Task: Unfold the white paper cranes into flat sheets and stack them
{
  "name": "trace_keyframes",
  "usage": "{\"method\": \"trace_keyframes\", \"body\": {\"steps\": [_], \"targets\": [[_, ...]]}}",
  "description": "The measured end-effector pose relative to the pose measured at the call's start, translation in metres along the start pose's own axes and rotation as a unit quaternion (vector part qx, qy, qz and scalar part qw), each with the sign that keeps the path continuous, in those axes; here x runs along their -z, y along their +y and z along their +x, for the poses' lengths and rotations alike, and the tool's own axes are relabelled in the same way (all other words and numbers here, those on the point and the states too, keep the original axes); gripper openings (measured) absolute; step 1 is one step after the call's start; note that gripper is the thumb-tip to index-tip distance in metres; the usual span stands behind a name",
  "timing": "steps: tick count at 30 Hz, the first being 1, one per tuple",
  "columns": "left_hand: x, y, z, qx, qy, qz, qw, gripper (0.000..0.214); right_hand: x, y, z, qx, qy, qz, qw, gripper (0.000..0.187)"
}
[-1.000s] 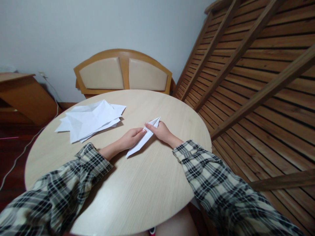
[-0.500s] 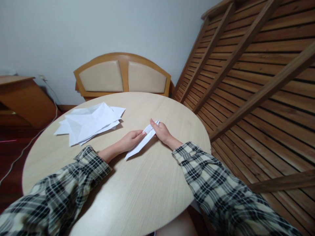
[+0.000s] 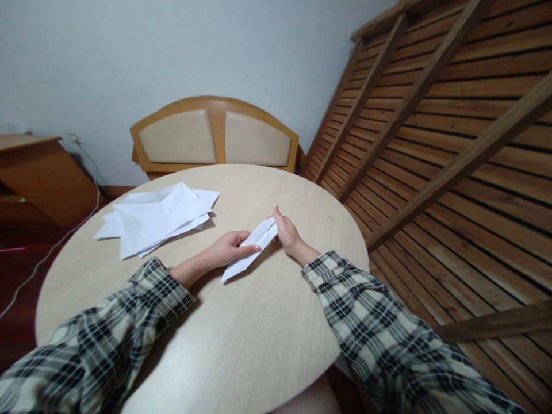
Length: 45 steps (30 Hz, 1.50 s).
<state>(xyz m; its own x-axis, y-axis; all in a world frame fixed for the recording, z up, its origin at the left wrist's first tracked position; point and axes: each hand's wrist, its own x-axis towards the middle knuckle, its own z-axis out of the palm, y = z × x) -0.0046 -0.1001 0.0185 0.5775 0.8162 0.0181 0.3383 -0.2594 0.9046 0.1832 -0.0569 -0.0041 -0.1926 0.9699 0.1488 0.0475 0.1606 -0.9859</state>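
A narrow strip of folded white paper (image 3: 240, 265) slants between my hands, just over the round table (image 3: 259, 322). My left hand (image 3: 223, 250) grips its near left side, the thumb lying across the top and the fingers hidden underneath. At the far right end, my right hand (image 3: 288, 234) is closed on the paper's edge. Its thumb points up beside the tip, while its other fingers are mostly hidden behind the paper. A crease or slit runs along the upper half of the strip.
A loose stack of creased white paper sheets (image 3: 157, 215) lies on the table's left. Behind the table stands a padded wooden headboard (image 3: 219, 135). Wooden slats (image 3: 431, 172) lean along the right. A wooden cabinet (image 3: 38, 178) and a cable (image 3: 52, 259) are at the left.
The folded paper has turned so that more of its flat face shows. My right thumb has lifted off its top to the edge, and my left thumb reaches further across it.
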Motion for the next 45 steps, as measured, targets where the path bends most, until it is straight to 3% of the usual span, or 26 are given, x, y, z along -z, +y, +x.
{"method": "trace_keyframes", "body": {"steps": [6, 11, 13, 15, 21, 37, 45], "targets": [[-0.001, 0.002, -0.002, 0.02, 0.03, -0.021, 0.999, 0.033, 0.004, 0.0, 0.003, 0.017, 0.046, 0.012, 0.999, 0.07], [0.002, -0.006, 0.002, 0.028, 0.184, -0.068, 0.98, 0.029, 0.009, -0.003, 0.005, 0.086, 0.06, 0.018, 0.994, 0.044], [0.004, -0.012, 0.006, 0.023, 0.24, -0.118, 0.963, 0.025, 0.008, -0.004, 0.002, 0.125, 0.042, -0.01, 0.991, 0.033], [0.005, -0.016, 0.009, 0.012, 0.272, -0.172, 0.947, 0.021, 0.004, -0.005, -0.003, 0.169, 0.004, -0.058, 0.984, 0.034], [0.004, -0.02, 0.011, 0.001, 0.254, -0.224, 0.941, 0.018, -0.002, -0.01, -0.009, 0.253, -0.059, -0.199, 0.945, 0.024], [0.0, -0.01, 0.008, 0.026, 0.193, -0.237, 0.952, 0.019, -0.001, -0.005, -0.004, 0.257, -0.066, -0.179, 0.947, 0.021], [0.003, -0.013, 0.007, 0.019, 0.207, -0.24, 0.948, 0.028, 0.001, -0.008, -0.004, 0.274, -0.064, -0.201, 0.938, 0.011]]}}
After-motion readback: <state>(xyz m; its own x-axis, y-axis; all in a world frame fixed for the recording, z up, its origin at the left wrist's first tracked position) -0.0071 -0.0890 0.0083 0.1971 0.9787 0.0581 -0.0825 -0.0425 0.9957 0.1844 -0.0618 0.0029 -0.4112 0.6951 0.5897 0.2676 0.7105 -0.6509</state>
